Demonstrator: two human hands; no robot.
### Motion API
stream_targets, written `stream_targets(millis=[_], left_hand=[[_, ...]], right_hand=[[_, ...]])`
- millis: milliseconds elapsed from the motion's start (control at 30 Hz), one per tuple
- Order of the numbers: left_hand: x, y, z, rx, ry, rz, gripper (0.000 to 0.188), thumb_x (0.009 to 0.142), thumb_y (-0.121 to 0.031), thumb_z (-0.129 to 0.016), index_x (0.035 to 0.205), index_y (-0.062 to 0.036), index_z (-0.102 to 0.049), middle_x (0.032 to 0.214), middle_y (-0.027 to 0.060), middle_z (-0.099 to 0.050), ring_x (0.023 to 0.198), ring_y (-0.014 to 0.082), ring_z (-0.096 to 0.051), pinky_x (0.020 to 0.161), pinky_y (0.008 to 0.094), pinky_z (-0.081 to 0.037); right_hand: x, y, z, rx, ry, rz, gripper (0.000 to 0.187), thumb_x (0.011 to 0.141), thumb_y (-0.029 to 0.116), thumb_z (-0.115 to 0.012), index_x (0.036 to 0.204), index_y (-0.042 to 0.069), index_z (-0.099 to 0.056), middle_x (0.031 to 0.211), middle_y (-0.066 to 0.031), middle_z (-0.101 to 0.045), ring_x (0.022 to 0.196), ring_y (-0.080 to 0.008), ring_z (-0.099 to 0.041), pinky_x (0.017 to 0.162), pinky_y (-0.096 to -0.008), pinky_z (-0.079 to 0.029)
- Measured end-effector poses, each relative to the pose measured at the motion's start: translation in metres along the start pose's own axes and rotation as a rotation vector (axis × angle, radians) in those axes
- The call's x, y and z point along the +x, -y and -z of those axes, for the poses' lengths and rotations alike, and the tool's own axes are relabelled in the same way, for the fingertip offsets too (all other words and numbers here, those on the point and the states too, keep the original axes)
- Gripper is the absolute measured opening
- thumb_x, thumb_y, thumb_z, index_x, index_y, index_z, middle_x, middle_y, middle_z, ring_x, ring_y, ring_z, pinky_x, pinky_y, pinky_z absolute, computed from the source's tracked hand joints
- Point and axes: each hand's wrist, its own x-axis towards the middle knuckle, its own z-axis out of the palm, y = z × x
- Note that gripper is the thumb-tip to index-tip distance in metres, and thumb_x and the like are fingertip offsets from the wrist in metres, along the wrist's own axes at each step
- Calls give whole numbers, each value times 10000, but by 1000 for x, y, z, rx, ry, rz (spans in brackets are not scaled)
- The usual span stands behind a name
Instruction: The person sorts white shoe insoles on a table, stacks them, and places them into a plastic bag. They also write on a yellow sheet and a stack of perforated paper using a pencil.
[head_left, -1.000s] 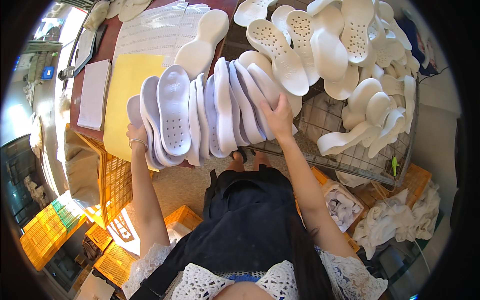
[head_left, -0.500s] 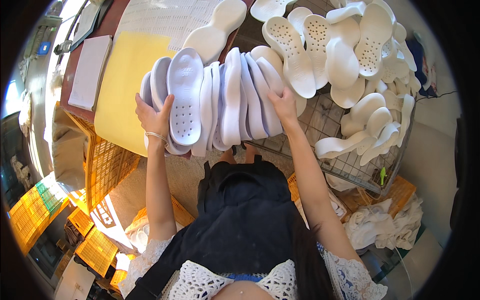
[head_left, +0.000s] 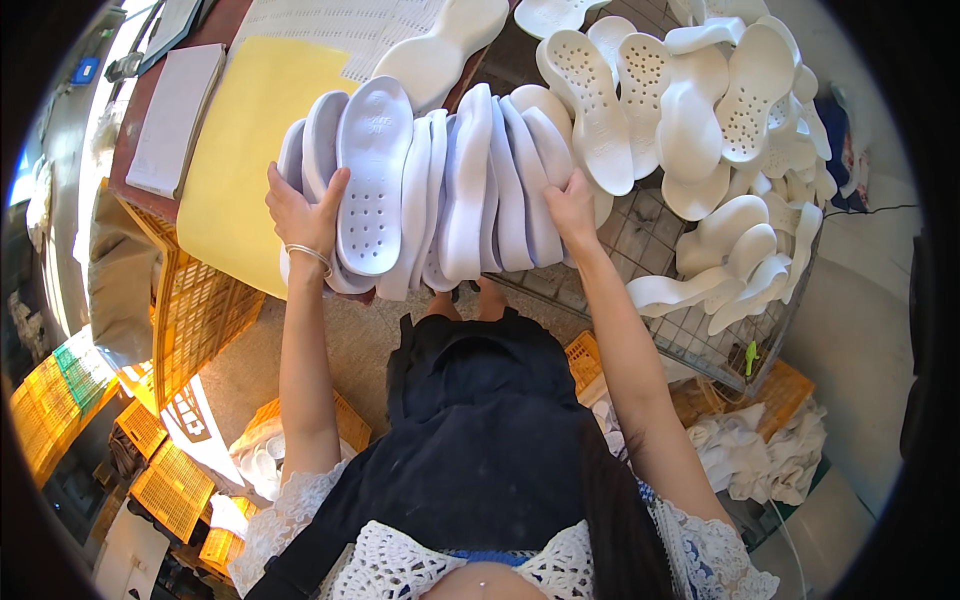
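White insoles (head_left: pixel 375 180); left hand (head_left: pixel 303 217) and right hand (head_left: pixel 573 210) at row's ends

At ten o'clock, a yellow sheet (head_left: pixel 250 130) lay on the tabletop (head_left: pixel 126 165) beside a white paper pad (head_left: pixel 175 125). An orange crate (head_left: pixel 205 318) stood at nine, smaller crates (head_left: pixel 172 492) at eight, crumpled white cloth (head_left: pixel 765 455) at four.

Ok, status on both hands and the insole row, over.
Left fingers and right fingers hold opposite ends. Insole row packed between. Loose insoles crowd wire rack, right side.
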Motion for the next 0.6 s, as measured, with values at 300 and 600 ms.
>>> stream_targets(millis=[300,600], left_hand=[[2,5,0,-59,22,-17,1165,663,-669,-715,1444,46,-228,1337,317,-388,1263,441,-396,1055,510,-324],[2,10,-1,-25,5,-25,1178,656,-696,-703,1444,40,-231,1345,309,-385,1262,434,-401,1051,502,-332]], right_hand=[[-5,3,2,-27,-22,48,391,753,224,-634,959,-102,-568,849,-202,-654,791,-261,-635,729,-374,-492],[-6,4,6,-13,-4,82,395,750,217,-647,991,-86,-570,878,-167,-656,783,-242,-629,714,-355,-496]])
